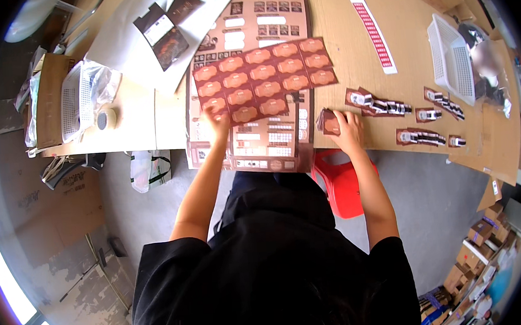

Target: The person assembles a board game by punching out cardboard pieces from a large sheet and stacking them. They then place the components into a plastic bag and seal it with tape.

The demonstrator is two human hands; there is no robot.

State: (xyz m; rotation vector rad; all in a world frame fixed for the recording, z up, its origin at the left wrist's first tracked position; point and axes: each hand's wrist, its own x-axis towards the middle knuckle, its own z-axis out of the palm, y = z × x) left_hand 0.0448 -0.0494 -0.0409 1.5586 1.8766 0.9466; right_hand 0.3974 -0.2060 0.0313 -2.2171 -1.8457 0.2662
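I see the left hand (216,123) gripping the card sheet (262,72) over the poster (271,148), the right hand (349,133) clasping the card stack (330,124) just right of the poster. Uneven finger pressure could scatter the stack.

The card sheet (264,80) is dark red, patterned with rows of salmon label shapes; the larger printed sheet (303,129) is brownish pink with white and dark blocks. The strip (374,35) is white and crimson, the card stack (330,125) reddish brown, the tabletop (338,24) tan.
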